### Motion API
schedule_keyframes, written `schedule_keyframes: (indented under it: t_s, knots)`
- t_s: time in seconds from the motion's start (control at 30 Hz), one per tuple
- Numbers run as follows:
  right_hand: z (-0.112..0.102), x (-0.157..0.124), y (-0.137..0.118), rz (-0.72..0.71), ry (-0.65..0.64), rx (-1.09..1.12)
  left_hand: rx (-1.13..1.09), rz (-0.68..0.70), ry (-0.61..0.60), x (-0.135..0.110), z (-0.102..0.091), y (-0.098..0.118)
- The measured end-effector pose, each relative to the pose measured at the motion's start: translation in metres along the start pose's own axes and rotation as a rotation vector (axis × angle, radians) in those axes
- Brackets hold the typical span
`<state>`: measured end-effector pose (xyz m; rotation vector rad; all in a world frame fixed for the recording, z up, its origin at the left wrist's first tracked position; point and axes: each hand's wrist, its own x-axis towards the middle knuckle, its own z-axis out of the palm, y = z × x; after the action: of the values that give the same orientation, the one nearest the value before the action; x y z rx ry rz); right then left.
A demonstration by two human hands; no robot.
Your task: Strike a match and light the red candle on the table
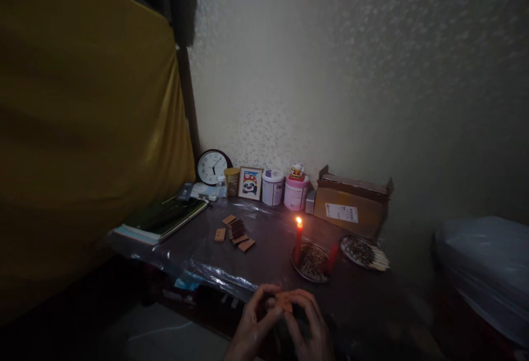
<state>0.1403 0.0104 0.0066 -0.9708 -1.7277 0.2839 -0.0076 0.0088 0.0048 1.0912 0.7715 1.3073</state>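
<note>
Near the table's front edge, a small tan matchbox [284, 301] is pinched between the fingertips of my left hand [258, 322] and my right hand [309, 321]. Both hands are closed around its edges, partly covering it. Beyond them stands a lit red candle [298, 242] on a round metal plate [311, 280]. A shorter, unlit red candle [333, 257] rises from the same plate, which also carries dark and pale bits. Several more matchboxes [237, 234], tan with dark sides, lie loosely piled on the table to the left.
At right, another plate [356, 245] holds dark bits and pale sticks [379, 260]. A cardboard box [351, 204], two tins [273, 187], a picture frame [250, 183] and a clock [212, 167] line the wall. Books [161, 220] lie at left. Plastic sheeting covers the table [264, 251].
</note>
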Motion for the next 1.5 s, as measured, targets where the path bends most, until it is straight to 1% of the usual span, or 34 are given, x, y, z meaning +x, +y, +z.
schedule_keyframes:
  t_s: [0.2, 0.43, 0.67, 0.87, 1.0, 1.07, 1.3, 1.5]
  knots:
    - [-0.0011, -0.0007, 0.0027, -0.010, -0.047, -0.032, 0.021, 0.012, 0.028, -0.0021, 0.0015, 0.0012]
    - [0.0009, 0.0000, 0.0030, 0.000, -0.073, -0.013, 0.022, 0.014, 0.059, -0.0024, 0.0004, 0.0008]
    - [-0.0011, -0.0015, 0.0043, -0.006, -0.075, -0.028, 0.005, 0.019, 0.012, -0.0016, 0.0008, -0.0017]
    - [-0.0010, -0.0021, 0.0060, 0.005, -0.077, -0.002, 0.008, 0.014, 0.025, -0.0020, 0.0032, -0.0008]
    - [-0.0017, -0.0006, 0.0034, 0.032, -0.091, 0.017, 0.010, 0.010, 0.041, 0.0011, 0.0019, -0.0044]
    - [-0.0025, 0.0003, 0.0020, 0.017, -0.101, 0.012, 0.009, 0.010, 0.041, 0.0021, 0.0009, -0.0060]
    - [-0.0047, 0.0013, 0.0028, -0.006, -0.069, -0.043, 0.000, -0.014, 0.032, 0.0003, 0.0017, -0.0030]
    - [-0.0056, 0.0021, 0.0027, -0.011, -0.040, -0.067, -0.012, 0.004, 0.037, 0.0010, 0.0047, -0.0023]
